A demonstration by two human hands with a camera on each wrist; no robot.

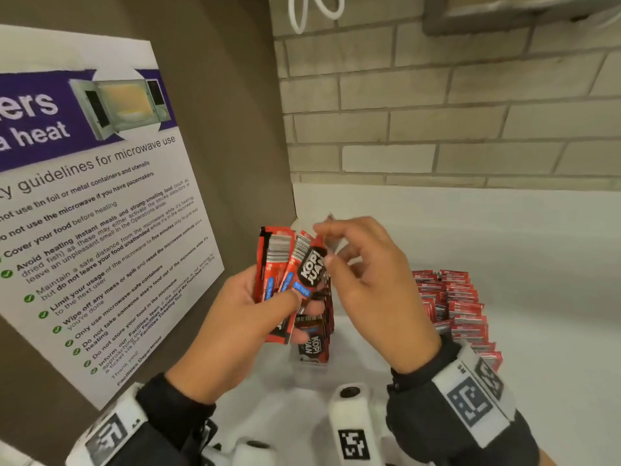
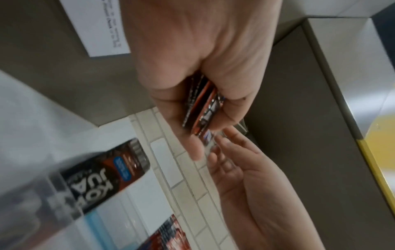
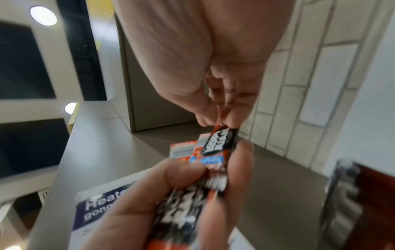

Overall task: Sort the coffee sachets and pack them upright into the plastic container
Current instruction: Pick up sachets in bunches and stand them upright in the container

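Note:
My left hand grips a fanned bunch of red and black coffee sachets above the white counter. My right hand pinches the top edge of the front black-labelled sachet in that bunch. In the right wrist view, thumb and forefinger close on that sachet's upper end. The left wrist view shows the bunch edge-on in my left hand. Below my hands, a clear plastic container holds black sachets standing upright.
A long packed row of red sachets stands upright to the right on the white counter. A brown panel with a microwave poster closes off the left. A tiled wall runs behind.

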